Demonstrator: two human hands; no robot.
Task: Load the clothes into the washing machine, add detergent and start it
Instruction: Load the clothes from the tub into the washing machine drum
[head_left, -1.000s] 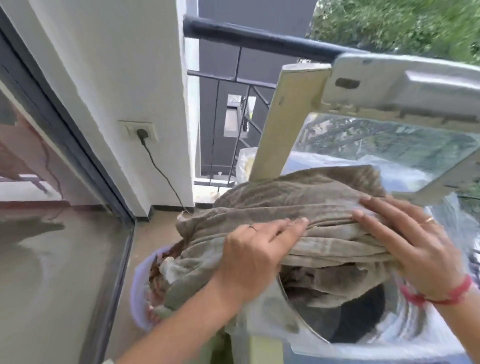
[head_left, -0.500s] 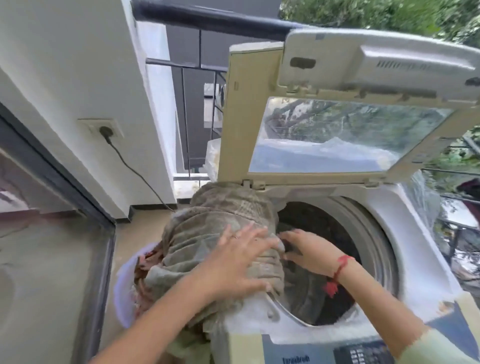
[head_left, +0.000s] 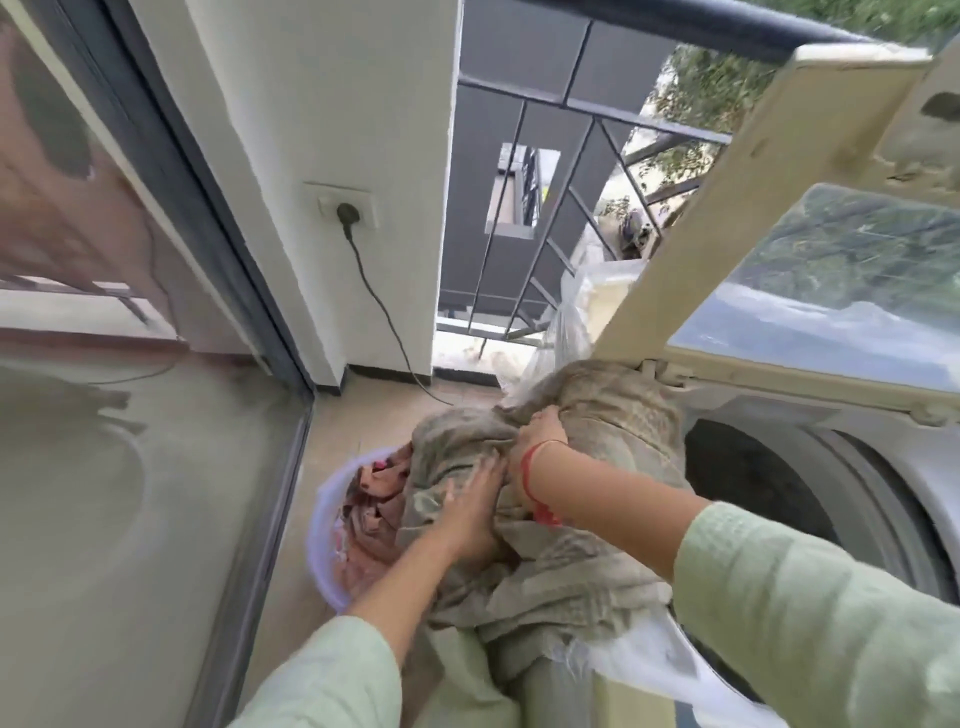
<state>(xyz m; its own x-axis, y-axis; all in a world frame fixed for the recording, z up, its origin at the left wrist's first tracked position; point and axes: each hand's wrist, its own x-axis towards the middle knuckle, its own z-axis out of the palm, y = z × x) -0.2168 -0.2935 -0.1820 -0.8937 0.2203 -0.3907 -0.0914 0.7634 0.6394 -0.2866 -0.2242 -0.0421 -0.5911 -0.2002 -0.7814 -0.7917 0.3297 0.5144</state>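
Right hand (head_left: 540, 428) now out of drum (head_left: 769, 483), cloth (head_left: 571, 566) beneath its grip

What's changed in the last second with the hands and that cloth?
The right hand left the drum mouth, moved left and now grips a fold atop the grey-brown cloth. The left hand stays pressed flat on it. Cloth still draped over the rim beside the basket; lid still open.

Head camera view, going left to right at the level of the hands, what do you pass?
Glass sliding door → lavender laundry basin → grey-green cloth → washing machine drum.
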